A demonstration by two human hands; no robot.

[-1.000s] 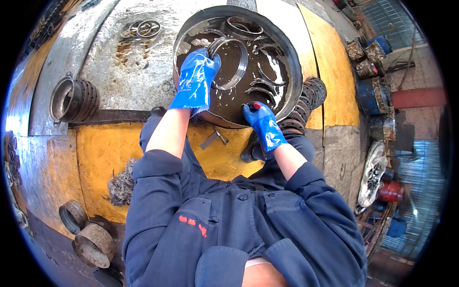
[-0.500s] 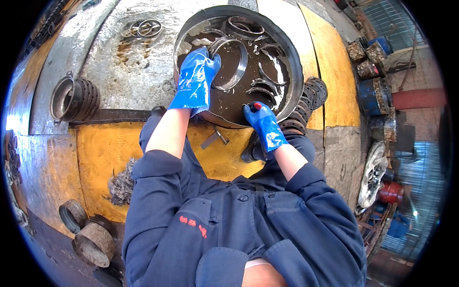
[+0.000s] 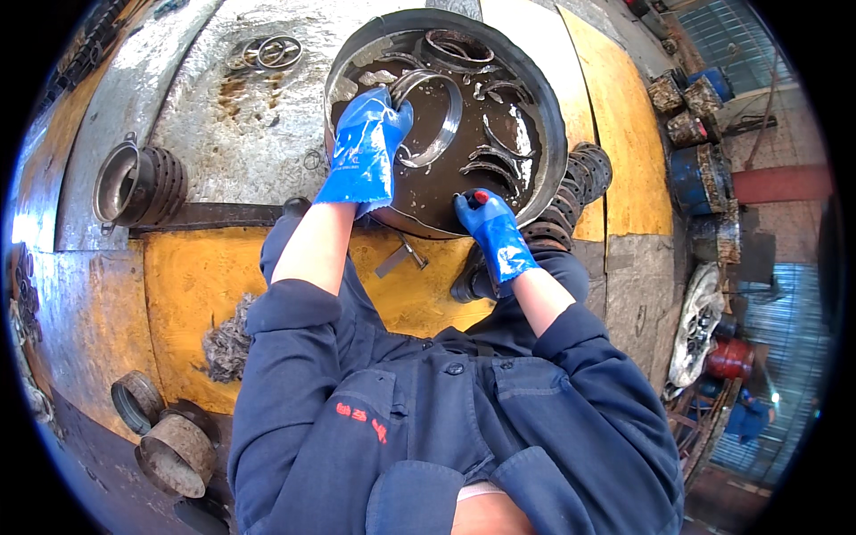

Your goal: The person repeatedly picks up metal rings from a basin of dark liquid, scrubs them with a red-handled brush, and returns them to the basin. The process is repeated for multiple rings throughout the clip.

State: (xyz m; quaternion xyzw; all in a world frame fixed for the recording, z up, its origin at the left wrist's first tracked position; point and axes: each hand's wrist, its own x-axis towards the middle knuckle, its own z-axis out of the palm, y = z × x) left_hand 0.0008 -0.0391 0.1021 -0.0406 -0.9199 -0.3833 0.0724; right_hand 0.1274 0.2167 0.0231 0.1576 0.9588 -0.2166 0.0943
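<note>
My left hand (image 3: 370,134), in a wet blue rubber glove, is closed on the near-left edge of a shiny metal ring (image 3: 448,134). The ring stands tilted in a round, dark-walled tub (image 3: 555,116) of murky brown liquid. Over the tub's near right rim, my right hand (image 3: 489,218), gloved the same way, is closed with a small red piece (image 3: 481,196) showing at the fist; what it belongs to is hidden. More rings (image 3: 459,49) and curved metal pieces (image 3: 493,162) lie partly sunk in the liquid.
Stacked perforated dark rings (image 3: 584,174) stand right of the tub. A ringed metal housing (image 3: 125,185) sits at left, loose rings (image 3: 278,53) farther back. A hammer-like tool (image 3: 410,252) lies before the tub, grey rags (image 3: 230,343) by my left leg. Stained drums (image 3: 700,178) line the right.
Both hands and the ring stay almost where they were. In the far right background, a blue shape has changed its outline slightly.
</note>
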